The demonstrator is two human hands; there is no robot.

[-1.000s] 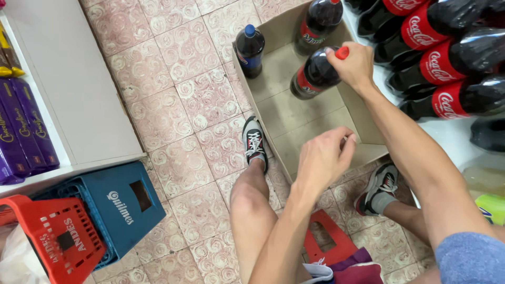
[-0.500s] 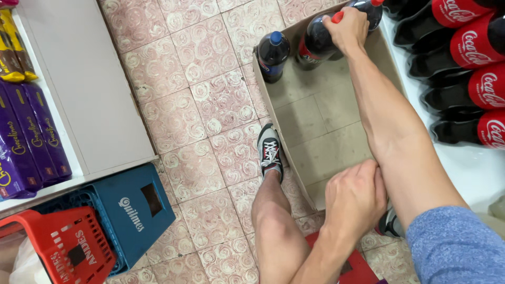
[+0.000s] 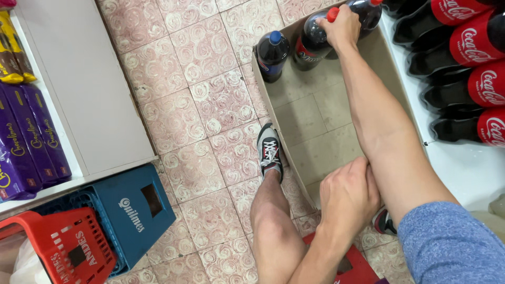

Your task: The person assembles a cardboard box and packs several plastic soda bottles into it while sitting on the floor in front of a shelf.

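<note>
Compared with a second ago, the right hand (image 3: 344, 23) now grips the red-capped dark bottle (image 3: 315, 37) at the far end of the cardboard box (image 3: 310, 121), beside the blue-capped bottle (image 3: 272, 52), no longer near the shelf of bottles (image 3: 463, 68) on the right. The left hand (image 3: 347, 194) has dropped from mid-air to the box's near edge, its fingers (image 3: 363, 173) curled over the rim against the right forearm.

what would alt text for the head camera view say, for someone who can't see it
Seen from above, the right hand grips the neck of a dark red-capped bottle in a cardboard tray on a tiled floor, while the left hand rests on the tray's near end. A blue-capped bottle stands beside it, and a blue crate sits nearby.
</note>
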